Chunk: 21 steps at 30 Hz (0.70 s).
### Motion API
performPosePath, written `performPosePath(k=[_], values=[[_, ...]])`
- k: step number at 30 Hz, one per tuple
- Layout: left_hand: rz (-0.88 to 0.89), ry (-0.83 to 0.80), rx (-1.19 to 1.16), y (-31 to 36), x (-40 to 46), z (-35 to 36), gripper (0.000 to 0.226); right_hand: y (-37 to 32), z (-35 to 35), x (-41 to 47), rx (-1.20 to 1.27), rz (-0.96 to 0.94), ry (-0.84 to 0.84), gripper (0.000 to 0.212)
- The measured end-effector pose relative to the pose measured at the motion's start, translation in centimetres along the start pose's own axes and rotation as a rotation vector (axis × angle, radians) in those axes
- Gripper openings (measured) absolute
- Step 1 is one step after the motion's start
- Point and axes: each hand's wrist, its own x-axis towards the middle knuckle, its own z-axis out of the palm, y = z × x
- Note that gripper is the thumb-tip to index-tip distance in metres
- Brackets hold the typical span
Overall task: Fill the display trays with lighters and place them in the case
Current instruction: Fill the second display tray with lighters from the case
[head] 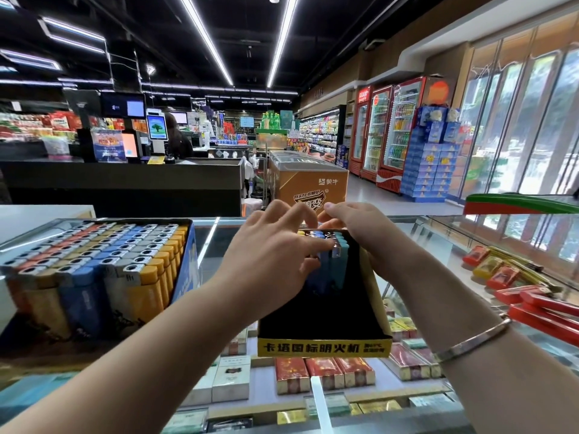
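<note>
Forearms come in from the bottom edge, and from my seat both hands are working the far end of the yellow display tray (324, 347), which sits on the glass counter (438, 239) about mid-width, long axis running away from me. Left hand (275, 255) has its fingers curled down onto the few lighters (332, 261) standing upright at the tray's back end, blue and teal ones, looks like a pinch on their tops. Right hand (354, 223) is curled over the tray's far rim, gripping it as far as I can tell. Most of the tray, the whole near stretch, is black and unfilled, so I'd say we're early. Supply is the full box of lighters (97, 261) toward the counter's left edge, closer to the left hand. Cigarette packs (326, 371) sit under the glass.
</note>
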Motion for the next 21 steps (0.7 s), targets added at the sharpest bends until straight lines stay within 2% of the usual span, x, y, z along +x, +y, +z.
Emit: performPosePath(k=[4,6,9,13,21], values=[[-0.181,-0.295,-0.199,-1.5,-0.6,1.1,0.058,0.3,0.0,0.1,-0.054,-0.036,0.029,0.029],[-0.223,-0.340,-0.291,-1.5,-0.8,1.8,0.068,0.4,0.0,0.2,-0.069,-0.059,0.050,0.029],[-0.222,-0.254,-0.368,-1.1,-0.8,2.5,0.070,0.5,-0.2,0.3,-0.071,-0.063,0.072,0.029],[-0.218,-0.140,-0.388,-0.6,-0.8,2.8,0.061,0.5,-0.2,0.3,-0.088,-0.097,0.145,0.026],[-0.221,-0.081,-0.389,-0.1,-0.7,3.5,0.057,1.0,-2.2,-1.4,-0.508,-0.331,0.450,0.011]])
